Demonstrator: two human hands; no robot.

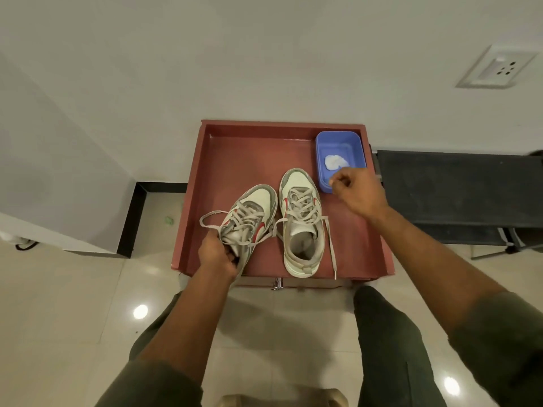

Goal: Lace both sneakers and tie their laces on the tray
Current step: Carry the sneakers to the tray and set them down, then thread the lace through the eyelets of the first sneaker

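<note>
Hiding the heel of the left sneaker (pixel 249 218) at 7 o'clock on the red tray (pixel 258 154): left hand (pixel 216 255), fingers curling round collar and lace. Hovering at 3 o'clock, right hand (pixel 357 192), fingers clenching loosely; pinching anything, impossible to tell. Lying flat at centre, right sneaker (pixel 301 221), laces trailing untied. Sitting at 1 o'clock, blue plastic tub (pixel 338 142), holding a blurry white lump (pixel 335 161).

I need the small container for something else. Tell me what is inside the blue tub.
A crumpled white wad lies in the blue tub. The right hand covers its near corner.
</note>
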